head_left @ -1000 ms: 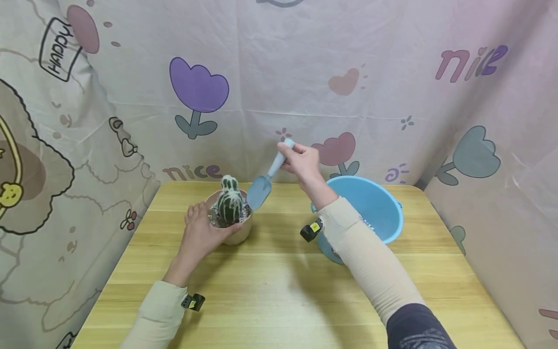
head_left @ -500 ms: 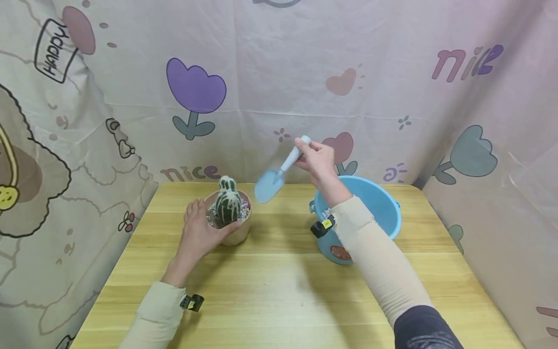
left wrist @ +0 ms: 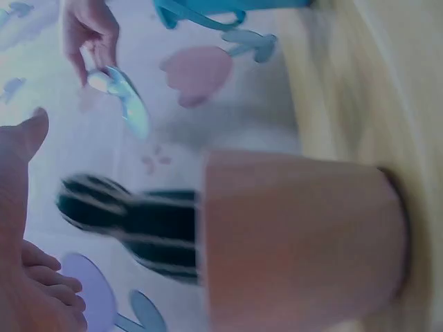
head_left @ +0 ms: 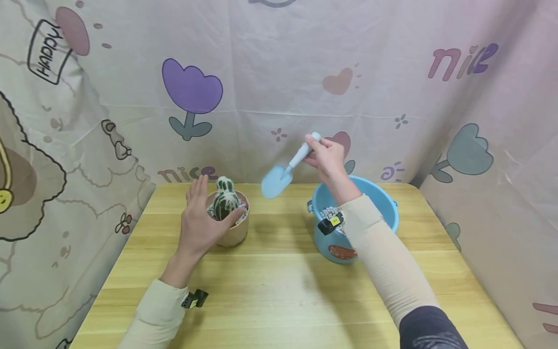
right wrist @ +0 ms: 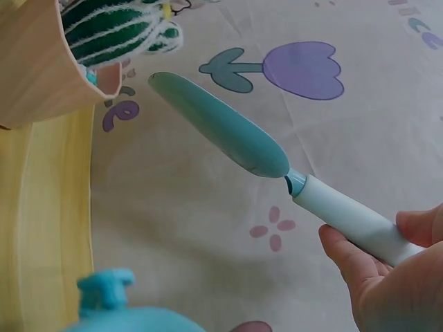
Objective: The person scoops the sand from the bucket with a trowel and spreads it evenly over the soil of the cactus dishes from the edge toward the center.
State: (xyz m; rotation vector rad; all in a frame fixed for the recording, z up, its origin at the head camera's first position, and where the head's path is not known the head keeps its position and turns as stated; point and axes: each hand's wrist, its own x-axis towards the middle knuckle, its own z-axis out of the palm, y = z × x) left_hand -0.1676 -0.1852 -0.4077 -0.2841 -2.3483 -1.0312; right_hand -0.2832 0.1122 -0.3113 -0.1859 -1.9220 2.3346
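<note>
My right hand [head_left: 329, 157] pinches the pale handle of a light-blue trowel [head_left: 277, 181], held in the air between pot and bucket with its blade pointing down and left. A green cactus [head_left: 225, 203] with white stripes stands in a pinkish-beige pot [head_left: 235, 235] filled with small multicoloured pebbles. My left hand [head_left: 198, 228] is at the pot's near left side, fingers straight and thumb spread. In the left wrist view the left hand [left wrist: 21, 228] appears apart from the pot [left wrist: 304, 242]. No load shows on the trowel [right wrist: 228, 131] in the right wrist view.
A blue bucket [head_left: 331, 247] with pale granules [head_left: 330, 212] inside stands right of the pot, partly behind my right forearm. Both sit on a wooden table [head_left: 261, 291]. A printed curtain [head_left: 270, 72] rises directly behind the table's back edge.
The trowel and my right hand have moved right and slightly up, away from the pot toward the bucket. My left hand has let go of the pot and lifted, its fingers straightening.
</note>
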